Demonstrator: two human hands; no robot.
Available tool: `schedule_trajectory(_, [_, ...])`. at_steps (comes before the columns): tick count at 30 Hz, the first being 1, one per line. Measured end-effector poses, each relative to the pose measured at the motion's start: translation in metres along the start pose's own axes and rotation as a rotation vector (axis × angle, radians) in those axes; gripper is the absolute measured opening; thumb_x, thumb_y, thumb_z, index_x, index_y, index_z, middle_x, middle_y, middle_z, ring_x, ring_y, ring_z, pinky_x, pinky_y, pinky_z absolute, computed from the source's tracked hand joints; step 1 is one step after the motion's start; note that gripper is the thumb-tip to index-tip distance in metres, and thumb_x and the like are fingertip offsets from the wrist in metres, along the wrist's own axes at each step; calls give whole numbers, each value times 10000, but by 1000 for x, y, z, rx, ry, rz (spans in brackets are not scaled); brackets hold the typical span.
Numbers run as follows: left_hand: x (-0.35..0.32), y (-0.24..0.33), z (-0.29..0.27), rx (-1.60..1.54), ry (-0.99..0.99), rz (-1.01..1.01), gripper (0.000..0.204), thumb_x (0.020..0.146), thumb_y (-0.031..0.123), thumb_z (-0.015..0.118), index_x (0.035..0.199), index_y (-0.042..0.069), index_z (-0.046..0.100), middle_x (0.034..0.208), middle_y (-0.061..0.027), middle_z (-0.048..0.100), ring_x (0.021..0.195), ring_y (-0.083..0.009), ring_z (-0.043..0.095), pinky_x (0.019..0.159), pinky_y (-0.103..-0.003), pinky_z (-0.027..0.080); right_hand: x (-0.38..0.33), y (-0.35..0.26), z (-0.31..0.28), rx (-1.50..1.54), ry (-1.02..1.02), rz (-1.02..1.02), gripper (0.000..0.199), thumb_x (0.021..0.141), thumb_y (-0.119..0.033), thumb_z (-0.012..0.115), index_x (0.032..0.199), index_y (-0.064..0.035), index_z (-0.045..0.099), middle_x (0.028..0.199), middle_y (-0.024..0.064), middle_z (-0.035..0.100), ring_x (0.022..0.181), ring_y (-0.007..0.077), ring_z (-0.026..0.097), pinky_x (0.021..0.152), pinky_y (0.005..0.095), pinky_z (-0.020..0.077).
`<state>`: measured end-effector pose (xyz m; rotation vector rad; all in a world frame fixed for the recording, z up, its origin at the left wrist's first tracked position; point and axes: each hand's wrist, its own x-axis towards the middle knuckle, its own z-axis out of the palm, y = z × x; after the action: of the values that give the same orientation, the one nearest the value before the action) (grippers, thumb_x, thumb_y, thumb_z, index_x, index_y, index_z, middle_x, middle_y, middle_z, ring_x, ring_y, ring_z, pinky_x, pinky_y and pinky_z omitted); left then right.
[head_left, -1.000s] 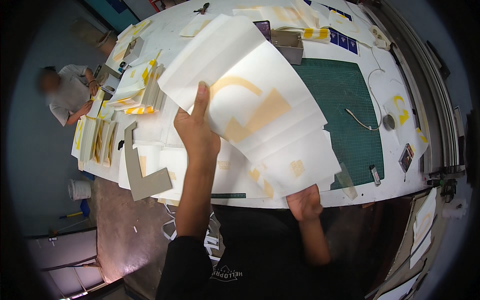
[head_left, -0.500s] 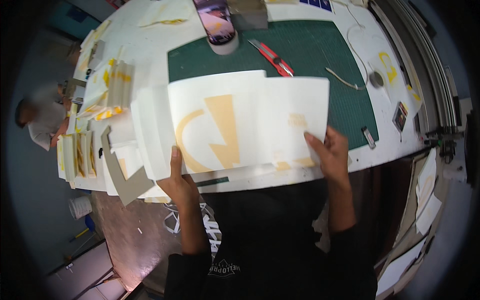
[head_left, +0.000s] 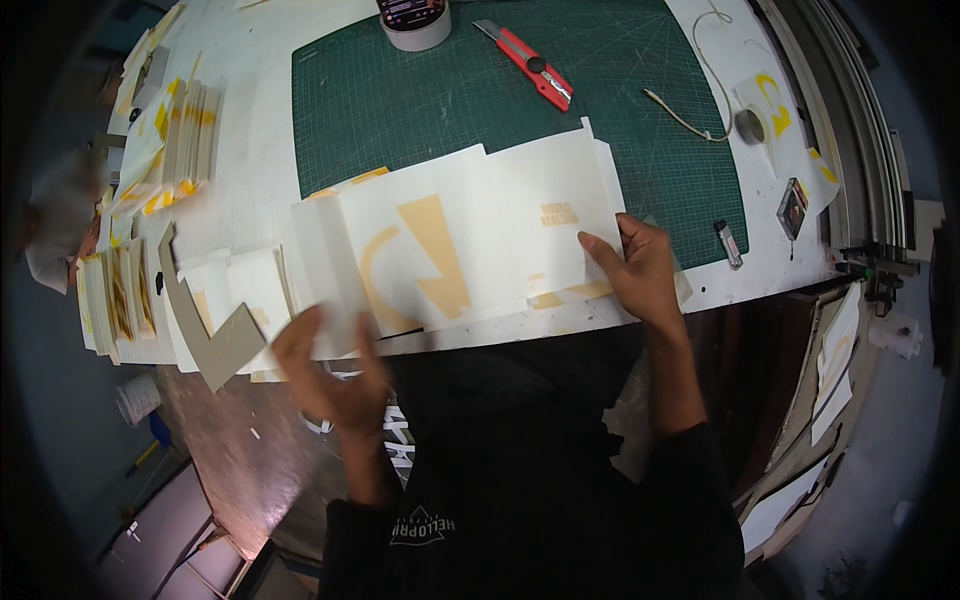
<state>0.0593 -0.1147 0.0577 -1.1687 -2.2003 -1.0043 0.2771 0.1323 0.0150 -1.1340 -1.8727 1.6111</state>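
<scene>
A stack of white sheets (head_left: 470,235) with pale yellow letter shapes on them lies across the near edge of the green cutting mat (head_left: 400,110). My right hand (head_left: 640,275) grips the stack's right edge, thumb on top. My left hand (head_left: 330,365) is blurred, its fingers apart, just off the front edge of the table below the stack's left end. It holds nothing.
A red utility knife (head_left: 530,68) and a tape roll (head_left: 413,22) lie at the mat's far side. Stacks of yellow-and-white sheets (head_left: 175,130) and a grey cardboard piece (head_left: 215,335) fill the left. A cord (head_left: 690,110), a lighter (head_left: 730,245) and a metal rail (head_left: 850,120) are on the right. Another person (head_left: 60,220) is at the far left.
The sheets were held up in both hands; now they lie flat on the table. My left hand has let go and dropped below the table edge. The right hand keeps its grip.
</scene>
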Motion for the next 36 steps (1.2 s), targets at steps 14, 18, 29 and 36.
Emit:
schedule_trajectory(14, [-8, 24, 71, -342, -690, 412, 424, 895, 249, 823, 1271, 87, 715, 1409, -112, 654, 1381, -320, 577, 1178, -520, 441, -9, -16, -4, 64, -13, 103, 208, 952, -15, 735, 1117, 112, 723, 991, 130, 783, 859, 142, 721, 802, 290, 575])
schedule_trajectory(18, [-11, 26, 74, -383, -666, 421, 404, 900, 225, 813, 1267, 76, 731, 1382, -122, 677, 1379, -317, 585, 1196, -522, 436, -9, -25, -7, 153, -23, 164, 220, 958, -15, 732, 1139, 110, 725, 1014, 141, 784, 865, 135, 724, 800, 280, 577])
schedule_trajectory(29, [-16, 24, 80, -424, -688, 406, 406, 878, 201, 828, 1243, 54, 730, 1367, -134, 683, 1356, -327, 603, 1186, -530, 450, -10, -10, -10, 73, -47, 171, 253, 962, -28, 737, 1175, 107, 716, 1020, 127, 784, 876, 123, 710, 808, 279, 570])
schedule_trajectory(36, [-16, 25, 80, -404, -701, 376, 398, 857, 186, 844, 1224, 72, 741, 1355, -102, 693, 1348, -313, 607, 1169, -511, 459, -7, -6, -11, 84, -81, 177, 237, 966, -31, 729, 1158, 108, 720, 1007, 122, 786, 866, 111, 702, 792, 268, 559])
